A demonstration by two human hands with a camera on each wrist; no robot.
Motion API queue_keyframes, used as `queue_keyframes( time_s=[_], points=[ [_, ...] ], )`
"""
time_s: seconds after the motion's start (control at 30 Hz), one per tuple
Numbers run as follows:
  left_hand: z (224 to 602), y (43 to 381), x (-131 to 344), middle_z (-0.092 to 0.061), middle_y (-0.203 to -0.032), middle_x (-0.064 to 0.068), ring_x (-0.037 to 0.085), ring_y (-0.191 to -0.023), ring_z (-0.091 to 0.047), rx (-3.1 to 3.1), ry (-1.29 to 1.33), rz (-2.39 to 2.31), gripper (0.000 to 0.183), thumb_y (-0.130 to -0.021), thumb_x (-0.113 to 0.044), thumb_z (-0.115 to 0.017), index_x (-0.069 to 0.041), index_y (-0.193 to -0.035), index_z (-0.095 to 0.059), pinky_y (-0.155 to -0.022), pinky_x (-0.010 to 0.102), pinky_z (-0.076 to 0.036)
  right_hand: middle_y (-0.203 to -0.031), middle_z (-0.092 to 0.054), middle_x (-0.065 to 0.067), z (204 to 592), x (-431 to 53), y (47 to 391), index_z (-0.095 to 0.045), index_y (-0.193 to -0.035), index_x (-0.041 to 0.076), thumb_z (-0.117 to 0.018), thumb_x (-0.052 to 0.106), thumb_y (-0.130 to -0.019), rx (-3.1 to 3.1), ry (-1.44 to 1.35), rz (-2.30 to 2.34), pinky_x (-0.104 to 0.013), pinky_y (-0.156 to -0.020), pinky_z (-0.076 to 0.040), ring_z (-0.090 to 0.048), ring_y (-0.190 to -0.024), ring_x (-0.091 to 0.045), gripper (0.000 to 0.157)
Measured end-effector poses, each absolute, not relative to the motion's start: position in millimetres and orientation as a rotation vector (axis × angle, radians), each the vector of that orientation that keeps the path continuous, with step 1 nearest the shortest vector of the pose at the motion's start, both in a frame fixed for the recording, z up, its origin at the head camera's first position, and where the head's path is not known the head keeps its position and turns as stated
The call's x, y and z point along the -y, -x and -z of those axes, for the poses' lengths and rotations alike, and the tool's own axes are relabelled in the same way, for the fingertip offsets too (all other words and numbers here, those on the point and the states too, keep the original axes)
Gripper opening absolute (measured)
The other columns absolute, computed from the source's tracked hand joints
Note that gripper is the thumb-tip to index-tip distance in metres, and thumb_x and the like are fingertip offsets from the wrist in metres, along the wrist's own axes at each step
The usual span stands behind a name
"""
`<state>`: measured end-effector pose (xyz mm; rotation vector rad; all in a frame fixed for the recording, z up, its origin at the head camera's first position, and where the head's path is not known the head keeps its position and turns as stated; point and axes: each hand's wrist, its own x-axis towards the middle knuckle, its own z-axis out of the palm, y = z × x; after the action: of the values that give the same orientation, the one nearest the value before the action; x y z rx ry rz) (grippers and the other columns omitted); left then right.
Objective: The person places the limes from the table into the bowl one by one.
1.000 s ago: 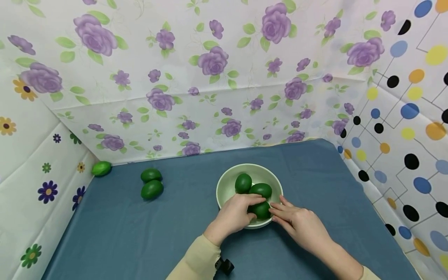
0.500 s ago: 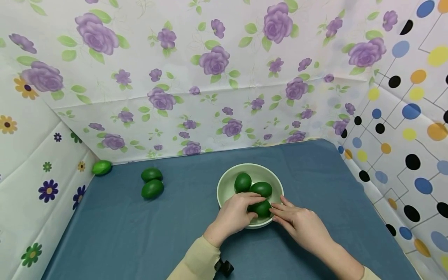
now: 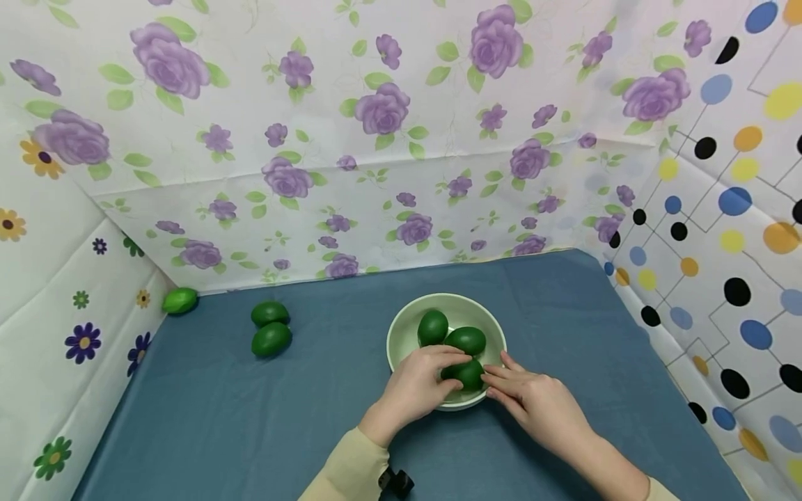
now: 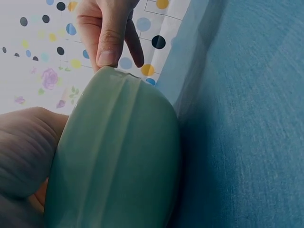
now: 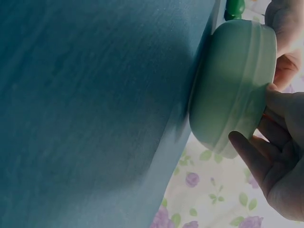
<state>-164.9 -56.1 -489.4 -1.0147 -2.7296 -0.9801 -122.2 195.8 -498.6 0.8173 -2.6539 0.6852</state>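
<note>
A pale green bowl [image 3: 401, 334] stands on the blue cloth, with three dark green avocados inside. My left hand [image 3: 416, 383] reaches over the near left rim, its fingers and thumb curled round the nearest avocado [image 3: 470, 376]. Behind it lie a second avocado [image 3: 466, 340] and, farther left, a third avocado [image 3: 433, 328]. At the bowl's right side my right hand [image 3: 539, 403] holds the rim, some fingertips over the edge and the thumb outside. The right wrist view shows its fingers [image 5: 244, 147] against the outer wall; the left wrist view shows mostly that wall.
Two more avocados [image 3: 271, 339] lie together on the cloth [image 3: 313, 417] left of the bowl. A brighter green lime [image 3: 180, 300] sits in the back left corner. Patterned sheets [image 3: 351, 125] rise at the back and both sides.
Both hands stay at the bowl with the same hold. The left wrist has shifted very slightly left, and the head view sways a little.
</note>
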Motion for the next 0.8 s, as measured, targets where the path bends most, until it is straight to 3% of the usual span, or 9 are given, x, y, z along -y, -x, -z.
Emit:
queue_keyframes(
  time_s=[0.23, 0.43, 0.8],
  points=[
    [479.5, 163.5, 69.2, -0.072, -0.136, 0.0, 0.016, -0.131, -0.064, 2.664, 1.015, 1.197, 0.04, -0.097, -0.02, -0.083, -0.015, -0.136, -0.076, -0.106, 0.036, -0.055, -0.131, -0.075, 0.001, 493.8, -194.9, 123.7, -0.081, -0.128, 0.016, -0.083, 0.027, -0.096, 2.672, -0.849, -0.645, -0.044, -0.08, -0.065, -0.069, -0.125, -0.028, 0.034],
    [469.7, 166.9, 107.4, -0.073, -0.135, 0.005, 0.021, -0.128, -0.067, 2.485, 0.956, 1.161, 0.033, -0.102, -0.019, -0.078, -0.015, -0.135, -0.077, -0.106, 0.043, -0.056, -0.132, -0.075, 0.002, 492.8, -193.4, 124.6, -0.082, -0.127, 0.018, -0.082, 0.027, -0.097, 2.672, -0.873, -0.651, -0.045, -0.082, -0.065, -0.068, -0.127, -0.029, 0.032],
    [471.3, 171.2, 218.1, -0.07, -0.136, 0.008, 0.032, -0.122, -0.068, 2.535, 0.5, 0.924, 0.04, -0.098, -0.013, -0.082, -0.013, -0.137, -0.075, -0.096, 0.054, -0.058, -0.131, -0.075, 0.001, 492.3, -194.5, 123.9, -0.082, -0.127, 0.019, -0.083, 0.026, -0.096, 2.678, -0.856, -0.664, -0.047, -0.084, -0.064, -0.067, -0.128, -0.028, 0.032]
  ],
)
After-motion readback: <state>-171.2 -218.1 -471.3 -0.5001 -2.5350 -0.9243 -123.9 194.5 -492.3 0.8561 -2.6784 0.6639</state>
